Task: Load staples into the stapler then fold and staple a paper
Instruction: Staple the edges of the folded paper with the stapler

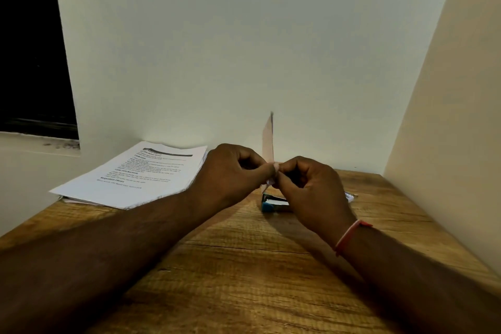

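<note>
A small pale paper point(267, 138) stands edge-on above my hands, pinched at its lower end by both of them. My left hand point(230, 173) and my right hand point(309, 184) meet fingertip to fingertip over the wooden table point(244, 266). Right below and behind my right hand lies the stapler point(272, 204), dark with a blue end, partly hidden by that hand. A small white scrap point(349, 196) shows just past my right hand.
A stack of printed sheets point(135, 173) lies at the table's back left, near the wall. White walls close the back and right sides. A dark window opening point(32, 49) is at the far left.
</note>
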`<state>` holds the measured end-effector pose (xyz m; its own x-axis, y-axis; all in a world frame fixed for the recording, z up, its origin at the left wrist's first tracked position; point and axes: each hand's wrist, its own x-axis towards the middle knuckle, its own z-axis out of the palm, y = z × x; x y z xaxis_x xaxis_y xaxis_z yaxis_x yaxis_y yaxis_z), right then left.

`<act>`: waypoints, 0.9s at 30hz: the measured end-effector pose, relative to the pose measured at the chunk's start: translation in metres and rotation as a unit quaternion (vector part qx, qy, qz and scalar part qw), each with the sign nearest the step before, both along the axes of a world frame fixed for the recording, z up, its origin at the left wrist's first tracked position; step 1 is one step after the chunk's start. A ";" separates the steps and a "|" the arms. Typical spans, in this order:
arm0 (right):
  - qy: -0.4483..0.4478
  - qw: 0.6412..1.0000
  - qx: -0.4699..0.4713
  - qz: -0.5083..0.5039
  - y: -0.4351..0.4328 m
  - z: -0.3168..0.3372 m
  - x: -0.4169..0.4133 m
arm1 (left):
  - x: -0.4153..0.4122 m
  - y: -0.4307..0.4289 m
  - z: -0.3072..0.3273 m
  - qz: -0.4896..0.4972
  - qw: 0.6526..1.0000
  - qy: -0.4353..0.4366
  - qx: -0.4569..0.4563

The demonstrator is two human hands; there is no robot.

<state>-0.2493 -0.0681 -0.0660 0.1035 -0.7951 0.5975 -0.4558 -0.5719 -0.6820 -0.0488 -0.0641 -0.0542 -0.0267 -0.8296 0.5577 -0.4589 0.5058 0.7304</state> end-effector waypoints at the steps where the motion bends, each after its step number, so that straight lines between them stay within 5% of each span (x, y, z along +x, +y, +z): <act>1: 0.014 1.000 -0.017 -0.009 0.001 0.000 0.001 | 0.000 0.000 0.001 0.000 1.000 0.007 0.006; 27: -0.149 0.974 0.168 0.038 -0.001 0.006 0.002 | -0.001 -0.001 -0.003 -0.019 0.997 0.025 0.076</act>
